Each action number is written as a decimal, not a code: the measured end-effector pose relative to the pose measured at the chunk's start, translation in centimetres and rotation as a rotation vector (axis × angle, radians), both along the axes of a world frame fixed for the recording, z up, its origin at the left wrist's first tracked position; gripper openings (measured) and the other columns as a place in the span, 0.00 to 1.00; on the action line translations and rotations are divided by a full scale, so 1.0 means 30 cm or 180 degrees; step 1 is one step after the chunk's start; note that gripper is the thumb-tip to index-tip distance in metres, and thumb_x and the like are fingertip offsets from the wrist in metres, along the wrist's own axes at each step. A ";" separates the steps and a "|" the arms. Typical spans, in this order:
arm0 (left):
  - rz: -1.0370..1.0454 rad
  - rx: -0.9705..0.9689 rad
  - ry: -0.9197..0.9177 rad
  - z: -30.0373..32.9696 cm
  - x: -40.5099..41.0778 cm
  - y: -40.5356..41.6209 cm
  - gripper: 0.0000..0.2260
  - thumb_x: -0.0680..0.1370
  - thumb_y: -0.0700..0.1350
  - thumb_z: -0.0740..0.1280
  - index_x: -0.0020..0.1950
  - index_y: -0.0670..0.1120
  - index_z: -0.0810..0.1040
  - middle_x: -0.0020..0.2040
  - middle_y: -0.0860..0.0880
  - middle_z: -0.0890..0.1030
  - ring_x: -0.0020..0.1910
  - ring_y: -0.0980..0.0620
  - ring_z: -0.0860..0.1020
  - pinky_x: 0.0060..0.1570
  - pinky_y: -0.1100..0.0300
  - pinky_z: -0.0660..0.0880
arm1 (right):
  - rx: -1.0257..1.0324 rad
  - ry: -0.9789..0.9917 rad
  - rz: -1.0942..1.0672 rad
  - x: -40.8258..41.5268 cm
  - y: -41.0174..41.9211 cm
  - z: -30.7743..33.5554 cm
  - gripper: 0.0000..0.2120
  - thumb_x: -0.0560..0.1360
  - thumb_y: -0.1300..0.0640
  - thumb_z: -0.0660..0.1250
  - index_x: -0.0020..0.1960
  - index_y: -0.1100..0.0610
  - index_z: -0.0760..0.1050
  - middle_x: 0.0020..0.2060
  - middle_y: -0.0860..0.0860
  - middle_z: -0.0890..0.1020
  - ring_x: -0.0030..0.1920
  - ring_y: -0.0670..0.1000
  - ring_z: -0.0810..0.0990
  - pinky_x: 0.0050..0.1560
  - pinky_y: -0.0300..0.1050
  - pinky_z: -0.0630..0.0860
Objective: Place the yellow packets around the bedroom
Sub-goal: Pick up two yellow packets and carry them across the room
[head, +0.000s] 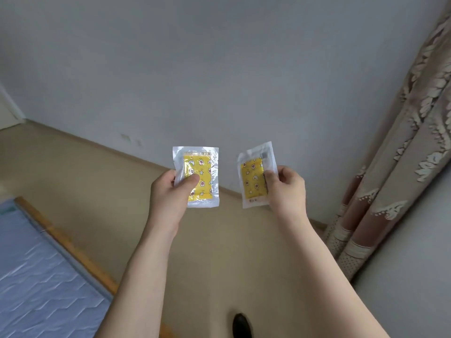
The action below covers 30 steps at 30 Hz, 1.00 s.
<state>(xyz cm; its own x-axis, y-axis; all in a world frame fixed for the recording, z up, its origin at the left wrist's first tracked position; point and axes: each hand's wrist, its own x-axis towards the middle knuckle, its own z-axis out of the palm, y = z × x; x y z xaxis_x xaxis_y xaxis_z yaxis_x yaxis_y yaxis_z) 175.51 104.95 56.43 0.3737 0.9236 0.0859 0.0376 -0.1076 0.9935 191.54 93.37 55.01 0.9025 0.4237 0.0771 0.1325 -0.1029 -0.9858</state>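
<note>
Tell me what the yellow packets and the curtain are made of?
Each yellow packet, left and right, seems to sit in a clear plastic wrapper: it shines and crinkles at its sealed edges. The yellow inside could be paper or foil. The curtain looks like thick woven cloth with raised patterns.

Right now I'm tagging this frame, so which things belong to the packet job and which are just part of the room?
Part of the job:
- left packet, pinched by the left hand
- right packet, pinched by the right hand

Just around:
- mattress in its wooden bed frame
- curtain
- dark shoe on the floor
- wall
</note>
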 end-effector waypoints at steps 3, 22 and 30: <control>0.0159 0.0036 -0.0051 -0.005 0.119 0.171 0.05 0.76 0.42 0.70 0.49 0.42 0.81 0.44 0.47 0.85 0.39 0.53 0.81 0.42 0.59 0.76 | 0.0015 -0.0039 0.0140 0.137 0.191 0.004 0.07 0.77 0.58 0.61 0.43 0.54 0.77 0.42 0.56 0.84 0.44 0.58 0.82 0.43 0.51 0.79; 0.0941 -0.0347 -0.0248 -0.093 0.729 1.208 0.08 0.73 0.42 0.71 0.47 0.37 0.80 0.43 0.42 0.83 0.38 0.51 0.81 0.41 0.56 0.76 | -0.0078 0.0181 0.0958 0.775 1.364 -0.073 0.08 0.77 0.54 0.63 0.42 0.57 0.78 0.42 0.58 0.83 0.46 0.61 0.82 0.49 0.62 0.80; 0.1568 0.0105 0.0052 0.025 0.756 1.769 0.05 0.75 0.40 0.71 0.39 0.44 0.78 0.33 0.55 0.81 0.31 0.56 0.79 0.29 0.68 0.72 | 0.0243 0.0171 0.1734 0.845 2.076 0.021 0.10 0.78 0.53 0.62 0.45 0.59 0.77 0.44 0.57 0.83 0.46 0.60 0.83 0.47 0.63 0.81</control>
<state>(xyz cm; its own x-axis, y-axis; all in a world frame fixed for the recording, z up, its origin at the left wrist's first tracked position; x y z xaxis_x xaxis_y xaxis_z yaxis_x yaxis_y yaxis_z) 198.20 158.02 57.18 -0.1053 0.9877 0.1157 0.1075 -0.1044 0.9887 216.89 155.67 55.63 0.5579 0.8255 0.0857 0.0959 0.0384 -0.9946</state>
